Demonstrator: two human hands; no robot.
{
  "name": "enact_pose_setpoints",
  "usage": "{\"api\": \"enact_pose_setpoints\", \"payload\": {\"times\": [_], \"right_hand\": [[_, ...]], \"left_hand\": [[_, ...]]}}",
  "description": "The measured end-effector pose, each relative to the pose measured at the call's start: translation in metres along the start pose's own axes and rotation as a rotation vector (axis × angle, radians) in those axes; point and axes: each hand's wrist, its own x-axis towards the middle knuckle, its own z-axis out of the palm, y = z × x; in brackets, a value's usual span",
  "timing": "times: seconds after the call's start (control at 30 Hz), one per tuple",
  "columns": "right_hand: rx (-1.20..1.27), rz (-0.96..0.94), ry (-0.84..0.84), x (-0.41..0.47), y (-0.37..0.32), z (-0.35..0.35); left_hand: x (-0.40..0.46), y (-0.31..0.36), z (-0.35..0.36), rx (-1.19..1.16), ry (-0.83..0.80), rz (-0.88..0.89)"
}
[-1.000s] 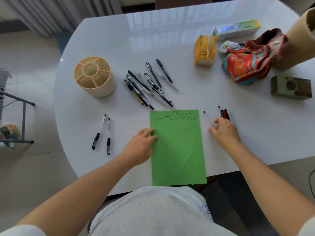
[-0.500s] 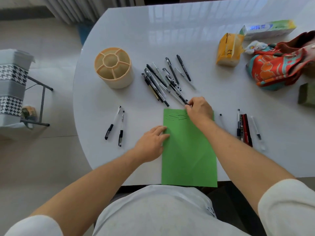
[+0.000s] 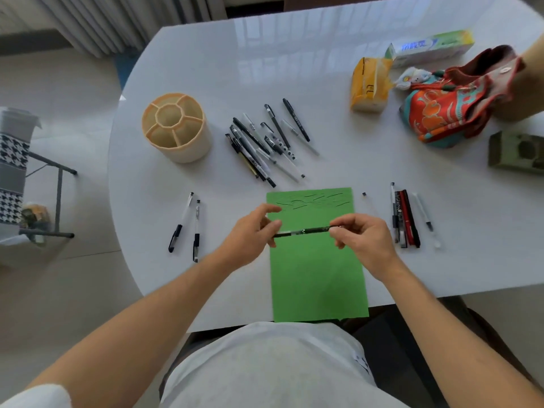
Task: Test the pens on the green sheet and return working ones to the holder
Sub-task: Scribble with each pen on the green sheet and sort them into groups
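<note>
We're holding one pen level across the green sheet, just above it, w/ both hands. Left hand is pinching the left end, thumb and fingers curled on the barrel; right hand is clamping the right end the same way. Looks like we're getting set to uncap, though we can't tell which end has the cap, too blurred.

To do this bit well, imo:
- We're keeping one hand fixed on the barrel and pulling straight along the pen's axis w/ the other, no twisting sideways, so the tip isn't flicking ink on the sheet.
- We're hanging on to the cap in the free hand rather than dropping it, since a lone small cap is already lying just right of the sheet.
- We're aiming the test stroke under the existing scribbles at the top edge, where bare green is left, so a new mark reads clearly.
- Sheet is overhanging the near table edge, so we're wanting a hand flat on it while writing.

Holder is standing far left, no pens seen in it. Untested pile is lying between holder and sheet. Two pens are lying left of the sheet, a group right; which lot is good vs. dud we can't tell.
</note>
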Motion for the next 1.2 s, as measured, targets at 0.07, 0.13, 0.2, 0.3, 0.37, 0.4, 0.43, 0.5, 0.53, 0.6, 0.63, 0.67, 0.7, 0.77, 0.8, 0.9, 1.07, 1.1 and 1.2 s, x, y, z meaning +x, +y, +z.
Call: {"api": "enact_pose_setpoints", "payload": {"times": [0.07,0.13,0.2,0.3,0.37,0.4,0.43,0.5,0.53,0.6,0.63,0.67,0.7,0.77,0.8,0.9,1.07,1.1,1.2], "right_hand": [[0.090,0.014,0.005,-0.011,0.003,0.001],[0.222,0.034,0.045,-0.015,0.008,0.005],[0.454,0.098,0.061,-0.016,0.012,0.011],[0.546,0.177,-0.050,-0.016,0.014,0.028],[0.343,0.149,-0.165,-0.015,0.014,0.040],[0.248,0.122,-0.195,-0.013,0.014,0.047],[0.191,0.101,-0.199,-0.010,0.014,0.052],[0.144,0.064,-0.147,-0.004,0.011,0.061],[0.148,0.057,-0.078,-0.001,0.008,0.064],[0.257,0.119,0.164,0.014,0.006,0.056],[0.310,0.154,0.285,0.024,0.004,0.045],[0.311,0.158,0.358,0.033,0.004,0.033],[0.248,0.140,0.376,0.040,0.004,0.022],[0.092,0.096,0.312,0.049,0.008,0.016],[0.037,0.085,0.264,0.051,0.011,0.020],[-0.096,0.033,0.169,0.051,0.017,0.044],[-0.350,-0.113,0.217,0.049,0.031,0.065],[-0.385,-0.131,0.223,0.048,0.032,0.066],[-0.445,-0.168,0.213,0.050,0.035,0.067]], "left_hand": [[0.001,0.003,0.007,-0.021,-0.136,-0.048],[-0.001,0.004,0.013,-0.004,-0.238,-0.088],[-0.005,0.004,0.018,0.005,-0.290,-0.108],[-0.009,0.006,0.023,-0.013,-0.305,-0.109],[-0.012,0.009,0.024,0.034,-0.309,-0.094],[-0.012,0.010,0.023,0.086,-0.308,-0.081],[-0.012,0.010,0.022,0.141,-0.297,-0.068],[-0.012,0.012,0.019,0.233,-0.226,-0.015],[-0.012,0.012,0.016,0.302,-0.167,0.031],[-0.010,0.006,0.007,0.470,-0.028,0.096],[-0.011,-0.001,0.001,0.527,0.035,0.096],[-0.013,-0.010,-0.007,0.569,0.084,0.089],[-0.017,-0.018,-0.013,0.598,0.114,0.089],[-0.021,-0.030,-0.019,0.613,0.136,0.133],[-0.022,-0.034,-0.019,0.611,0.133,0.175],[-0.016,-0.033,-0.004,0.661,0.051,0.277],[-0.012,-0.039,0.013,0.690,-0.113,0.264],[-0.012,-0.040,0.014,0.688,-0.121,0.262],[-0.012,-0.043,0.013,0.681,-0.126,0.259]]}}
